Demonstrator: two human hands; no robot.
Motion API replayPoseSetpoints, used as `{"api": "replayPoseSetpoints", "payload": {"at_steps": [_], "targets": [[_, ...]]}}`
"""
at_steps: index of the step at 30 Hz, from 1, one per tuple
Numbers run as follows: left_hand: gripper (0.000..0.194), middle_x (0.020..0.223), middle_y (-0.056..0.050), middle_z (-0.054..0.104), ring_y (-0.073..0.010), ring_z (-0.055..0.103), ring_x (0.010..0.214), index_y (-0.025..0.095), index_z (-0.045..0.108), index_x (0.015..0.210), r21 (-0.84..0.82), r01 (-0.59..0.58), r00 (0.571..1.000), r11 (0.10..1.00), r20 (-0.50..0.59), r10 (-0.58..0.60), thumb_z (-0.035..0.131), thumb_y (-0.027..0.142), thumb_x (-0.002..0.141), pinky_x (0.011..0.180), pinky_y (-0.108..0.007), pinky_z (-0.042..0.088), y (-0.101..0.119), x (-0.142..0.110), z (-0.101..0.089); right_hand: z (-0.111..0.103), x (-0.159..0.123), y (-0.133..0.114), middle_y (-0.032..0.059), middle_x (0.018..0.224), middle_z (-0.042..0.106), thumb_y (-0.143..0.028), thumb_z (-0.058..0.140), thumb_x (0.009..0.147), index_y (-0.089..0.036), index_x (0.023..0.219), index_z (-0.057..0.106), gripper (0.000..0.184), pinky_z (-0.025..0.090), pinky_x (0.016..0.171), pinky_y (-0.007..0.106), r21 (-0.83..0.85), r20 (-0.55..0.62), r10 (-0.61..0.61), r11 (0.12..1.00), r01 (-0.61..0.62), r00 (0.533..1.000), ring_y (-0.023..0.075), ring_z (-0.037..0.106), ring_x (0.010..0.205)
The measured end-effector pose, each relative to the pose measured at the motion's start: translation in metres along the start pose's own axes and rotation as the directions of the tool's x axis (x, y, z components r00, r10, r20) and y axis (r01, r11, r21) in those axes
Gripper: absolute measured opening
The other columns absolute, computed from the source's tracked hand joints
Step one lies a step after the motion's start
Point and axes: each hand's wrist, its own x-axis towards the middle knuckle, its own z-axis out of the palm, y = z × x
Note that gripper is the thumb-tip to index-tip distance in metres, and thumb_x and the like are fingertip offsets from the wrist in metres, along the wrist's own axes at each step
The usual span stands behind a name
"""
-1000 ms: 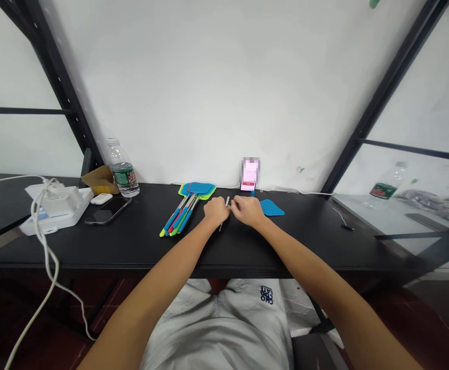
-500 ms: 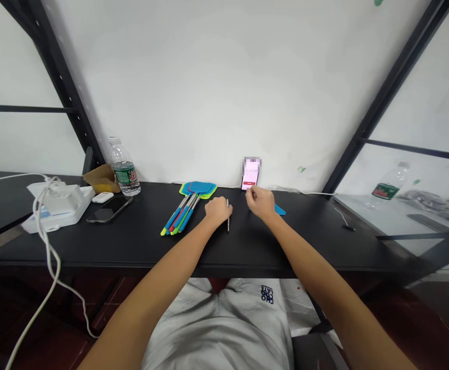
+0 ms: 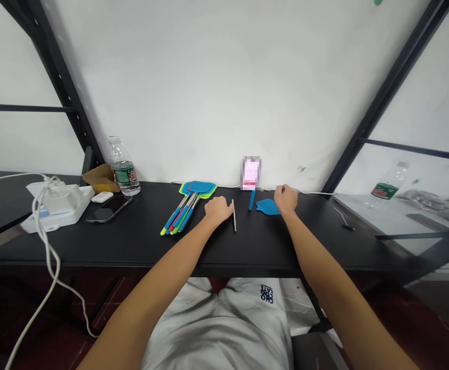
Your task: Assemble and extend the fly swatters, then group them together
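Silver metal rod (image 3: 234, 216) lies flat on the counter (image 3: 263, 241), long axis running front to back, far end tipped slightly left. Left grip (image 3: 218, 209) is the nearer one: palm down, fingers (image 3: 227, 208) together, tips right at the rod's far end. Can't tell from this view if they're actually pinching it; the rod looks to be resting, not lifted. Right grip (image 3: 285, 199) is closed in a loose fist, nothing visible in it, well right of the rod and just beside a blue swatter head (image 3: 267, 206). Between rod and head, a blue handle sleeve (image 3: 252, 199) lies on the counter, roughly parallel to the rod, not touching it. So the rod sits immediately right of the left grip; sleeve and head are further right, on the right grip's side. Left of the left grip: a bundle of assembled fly swatters (image 3: 181, 218), blue and yellow-green heads toward the wall, handles fanned toward me. Back at the wall, a phone on a stand (image 3: 251, 173), screen blurred out. Far left: water bottle (image 3: 123, 167), black smartphone (image 3: 108, 209), earbud case (image 3: 102, 197), white charging unit (image 3: 64, 200).
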Motion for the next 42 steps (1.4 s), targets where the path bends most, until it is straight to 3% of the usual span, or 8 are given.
{"api": "replayPoseSetpoints", "payload": {"at_steps": [12,24,32,37,42], "targets": [[0.045,0.106,-0.016,0.068,-0.0284,0.064,0.101,0.017,0.069,0.099,0.034,0.011,1.000,0.999,-0.006,-0.011,0.045,0.054,0.086,0.083,-0.037,0.049,0.002,-0.001,0.000,-0.002,-0.003,-0.005,0.0092,0.067,0.059,-0.029,0.043,0.083,-0.018,0.069,0.063,0.027,0.030,0.058,0.029,0.033,0.070,-0.014,0.999,0.011,0.997,0.0199,0.047,0.063],[0.045,0.106,-0.016,0.068,-0.0287,0.064,0.101,0.017,0.068,0.100,0.033,0.005,1.000,0.999,0.005,-0.005,0.045,0.053,0.086,0.083,-0.037,0.048,0.002,0.000,0.001,0.010,-0.003,-0.003,0.0051,0.063,0.059,-0.030,0.041,0.084,-0.019,0.059,0.054,0.031,0.031,0.060,0.027,0.078,0.224,-0.179,0.983,0.165,0.958,0.0173,0.047,0.062],[0.051,0.107,-0.016,0.067,-0.0296,0.063,0.103,0.017,0.066,0.098,0.015,0.004,1.000,1.000,0.003,-0.004,0.042,0.060,0.086,0.086,-0.037,0.047,0.006,-0.004,0.000,0.014,-0.002,-0.002,0.0069,0.067,0.064,-0.034,0.041,0.083,-0.018,0.061,0.061,0.033,0.036,0.063,0.027,0.201,0.269,-0.159,0.974,0.106,0.950,0.0191,0.054,0.067],[0.069,0.114,-0.016,0.062,-0.0306,0.058,0.109,0.016,0.058,0.108,-0.031,-0.092,0.995,0.995,-0.049,0.090,0.040,0.076,0.078,0.089,-0.039,0.046,0.020,-0.017,0.004,0.015,-0.003,-0.002,0.0056,0.065,0.064,-0.033,0.043,0.083,-0.018,0.060,0.061,0.032,0.035,0.064,0.027,0.201,0.289,-0.165,0.973,0.109,0.943,0.0183,0.055,0.067],[0.068,0.116,-0.016,0.059,-0.0323,0.055,0.111,0.016,0.056,0.110,0.016,-0.208,0.976,0.978,-0.061,0.209,0.052,0.072,0.073,0.091,-0.041,0.045,0.028,-0.024,0.010,0.016,-0.004,-0.003,0.0048,0.064,0.064,-0.034,0.043,0.083,-0.018,0.060,0.061,0.034,0.035,0.064,0.027,0.193,0.300,-0.186,0.972,0.131,0.936,0.0183,0.055,0.067]]}}
